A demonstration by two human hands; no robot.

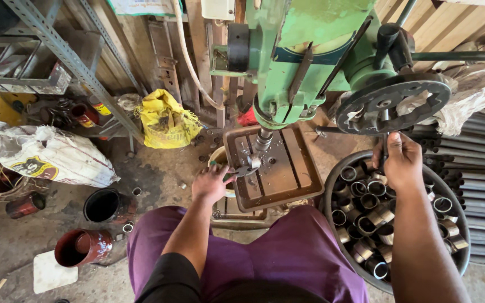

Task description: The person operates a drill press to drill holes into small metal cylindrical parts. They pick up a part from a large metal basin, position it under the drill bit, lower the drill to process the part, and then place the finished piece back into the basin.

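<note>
- Purple trousers (287,258) fill the near edge; the person sits facing a green drill press (304,50).
- Left hand (211,182): grip clenched on a small metal ring (248,167) lying on the brown drill table (279,174), under the chuck (263,139).
- Right hand (402,163): grip closed around a dark lever (385,147) below the handwheel (391,101).
- Round tub (332,185) beside the right hand holds many short, shiny metal rings.
- Yellow bag (166,120) against the wall; white printed sack (46,154) on the floor at left.

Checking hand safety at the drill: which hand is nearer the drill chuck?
Left. The left hand is at the table edge just left of and below the drill chuck; the right hand grips a feed-wheel handle far right.
</note>
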